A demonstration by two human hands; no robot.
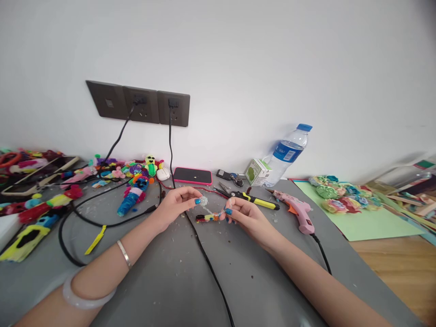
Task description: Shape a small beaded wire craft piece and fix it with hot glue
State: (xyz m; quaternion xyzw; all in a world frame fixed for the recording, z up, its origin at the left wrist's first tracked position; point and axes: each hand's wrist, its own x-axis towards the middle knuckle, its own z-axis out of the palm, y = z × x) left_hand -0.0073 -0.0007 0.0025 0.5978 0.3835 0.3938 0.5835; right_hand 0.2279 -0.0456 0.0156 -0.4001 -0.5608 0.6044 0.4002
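Note:
Between the thumb and fingers of my left hand point(180, 204) is a small whitish, sparkly coil point(203, 200) that looks like a tinsel pipe cleaner. A thin pale strand point(211, 212) runs from it toward my right hand point(240, 215), whose fingers are pinched on the strand's other end. Just below lies a short multicoloured fuzzy piece point(207, 218), its right end partly covered by my right fingers. Behind my hands, pliers with yellow and black handles point(260, 201) and a dark red string point(220, 192) rest on the grey table point(163, 281).
A pink glue gun point(298, 211) lies to the right, near a water bottle point(288, 154) and small carton point(258, 171). Black cables point(209, 263) cross the table. Fuzzy pipe-cleaner figures point(134, 195) crowd the left; a phone point(193, 175) lies by the wall. Green paper point(369, 227) holds crinkled flowers.

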